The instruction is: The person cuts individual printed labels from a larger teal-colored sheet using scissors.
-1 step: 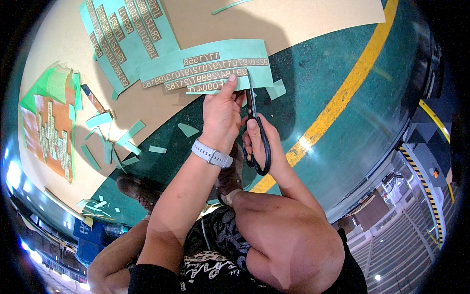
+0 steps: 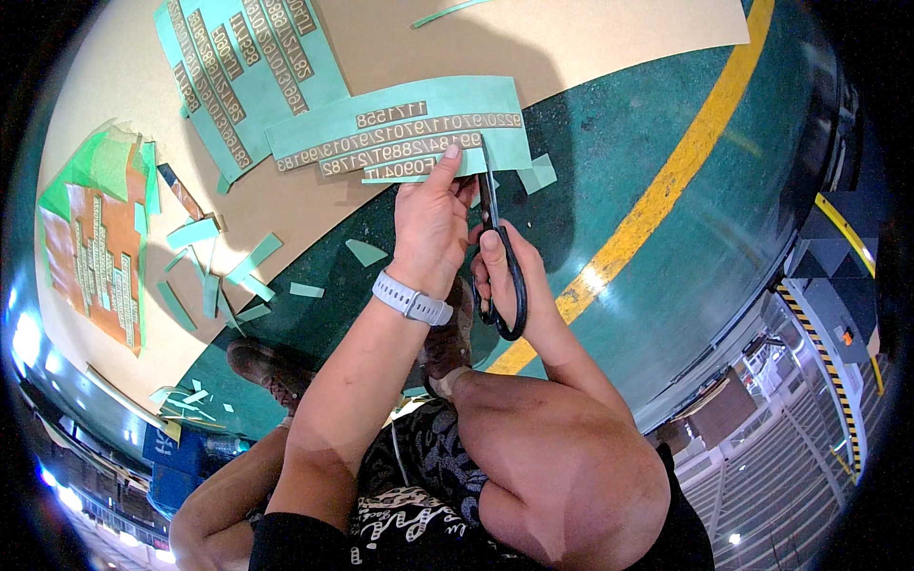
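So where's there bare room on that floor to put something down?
The green floor between the sheet being cut and the yellow line is bare, and so is the floor beyond that line. Left of the left hand it is crowded with green scraps on the brown board.

A single head-worn fisheye camera looks steeply down from above a crouching person, whose knees and forearms rise into the frame from the lower edge. The view faces the green floor (image 2: pixel 609 152) and sits close to the work: the left hand (image 2: pixel 430 221) and right hand (image 2: pixel 509 276) fill the centre, with the teal paper strip (image 2: pixel 400 124) just above them. A brown cardboard sheet (image 2: pixel 533 38) runs across the upper left. The wide lens bends the yellow floor line (image 2: pixel 666 190) from upper right toward the centre and rounds everything off into a black rim. At the lower right edge, the view spills past the floor to structures well below.
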Available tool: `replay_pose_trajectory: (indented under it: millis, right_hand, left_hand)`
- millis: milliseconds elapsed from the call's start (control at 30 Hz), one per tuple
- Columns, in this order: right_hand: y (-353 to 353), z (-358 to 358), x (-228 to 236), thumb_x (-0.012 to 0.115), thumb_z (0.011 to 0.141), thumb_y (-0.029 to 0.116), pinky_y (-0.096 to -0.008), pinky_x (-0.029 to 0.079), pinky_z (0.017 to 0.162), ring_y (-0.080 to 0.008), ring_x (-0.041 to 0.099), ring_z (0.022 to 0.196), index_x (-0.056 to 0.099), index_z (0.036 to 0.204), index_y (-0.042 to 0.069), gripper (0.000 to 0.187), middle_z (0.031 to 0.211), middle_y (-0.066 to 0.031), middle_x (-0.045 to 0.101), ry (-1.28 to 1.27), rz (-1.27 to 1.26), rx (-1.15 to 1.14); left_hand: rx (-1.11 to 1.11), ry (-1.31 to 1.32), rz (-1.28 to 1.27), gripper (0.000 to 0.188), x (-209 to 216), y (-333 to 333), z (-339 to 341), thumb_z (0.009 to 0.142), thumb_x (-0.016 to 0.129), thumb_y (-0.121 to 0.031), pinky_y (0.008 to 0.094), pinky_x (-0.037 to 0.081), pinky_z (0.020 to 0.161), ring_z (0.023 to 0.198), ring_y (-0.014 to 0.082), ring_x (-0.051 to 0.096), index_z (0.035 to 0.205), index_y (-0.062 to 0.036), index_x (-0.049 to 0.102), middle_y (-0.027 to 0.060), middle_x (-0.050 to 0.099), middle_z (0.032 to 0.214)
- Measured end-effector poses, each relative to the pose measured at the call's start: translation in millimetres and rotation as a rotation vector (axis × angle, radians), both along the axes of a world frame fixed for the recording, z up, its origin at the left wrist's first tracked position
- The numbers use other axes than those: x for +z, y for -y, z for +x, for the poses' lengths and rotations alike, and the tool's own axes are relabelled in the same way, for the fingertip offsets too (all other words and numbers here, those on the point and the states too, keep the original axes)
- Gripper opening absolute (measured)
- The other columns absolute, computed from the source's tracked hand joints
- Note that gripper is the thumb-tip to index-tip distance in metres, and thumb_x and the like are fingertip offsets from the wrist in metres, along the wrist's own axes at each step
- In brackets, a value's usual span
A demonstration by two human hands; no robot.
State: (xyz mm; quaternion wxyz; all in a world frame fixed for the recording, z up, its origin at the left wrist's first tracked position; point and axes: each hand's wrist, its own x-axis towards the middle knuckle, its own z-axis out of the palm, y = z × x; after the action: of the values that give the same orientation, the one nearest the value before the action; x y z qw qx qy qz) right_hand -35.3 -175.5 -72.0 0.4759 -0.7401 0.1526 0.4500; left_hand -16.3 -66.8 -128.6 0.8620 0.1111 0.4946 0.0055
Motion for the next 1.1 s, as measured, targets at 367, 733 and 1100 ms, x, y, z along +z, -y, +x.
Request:
replay_pose_trajectory:
  millis: [367,733,1100]
  right_hand:
    - [-2.1,3.4,-2.4,0.043,0.093,0.045,-0.0269,0.039,0.04,-0.0133,0.049,0.041,0.044,0.082,0.003,0.044,0.051,-0.003,0.047,0.079,-0.013,0.041]
    - [-1.7,4.3,-7.2,0.043,0.094,0.043,-0.0311,0.04,0.045,-0.0182,0.051,0.046,0.046,0.081,0.002,0.043,0.052,-0.0069,0.049,0.105,-0.057,0.07]
    - [3.8,-1.1,-23.8,0.047,0.093,0.038,-0.0344,0.039,0.047,-0.0243,0.052,0.047,0.048,0.078,0.001,0.04,0.053,-0.0118,0.049,0.177,-0.077,0.072]
  left_hand:
    - [-0.021,0.014,-0.011,0.024,1.2,-3.6,-2.8,0.086,0.059,-0.01,0.032,0.048,0.081,0.093,0.0175,0.059,0.109,-0.0054,0.052,0.0065,0.06,0.103]
    - [-0.021,-0.015,-0.001,0.022,-2.1,-4.5,-3.3,0.086,0.06,-0.009,0.0305,0.049,0.076,0.089,0.017,0.06,0.106,-0.0051,0.053,0.006,0.061,0.1]
    - [-0.018,-0.009,0.014,0.022,-0.7,-5.2,-1.5,0.086,0.059,-0.009,0.0302,0.049,0.075,0.088,0.0166,0.059,0.107,-0.0049,0.053,0.0058,0.061,0.101]
